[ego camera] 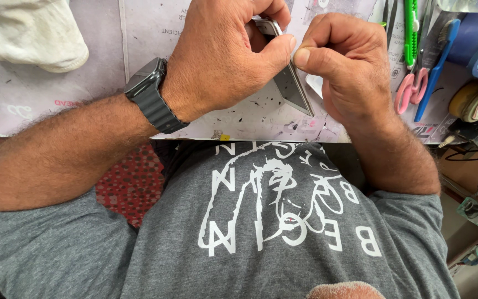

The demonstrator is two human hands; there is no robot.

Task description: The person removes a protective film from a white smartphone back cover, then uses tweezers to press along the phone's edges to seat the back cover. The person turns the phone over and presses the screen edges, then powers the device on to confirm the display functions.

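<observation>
Both hands met near the surface's point(250, 119) near edge: the left hand point(222, 61) curled closed around a slim silver phone point(291, 83), tilted on edge, while the right hand point(344, 66) was fisted, thumb pressed against the phone's side. Scissors point(416, 83) and a green cutter point(410, 27) crowded the right edge; a white cloth point(23, 33) sat at the far left corner.
</observation>
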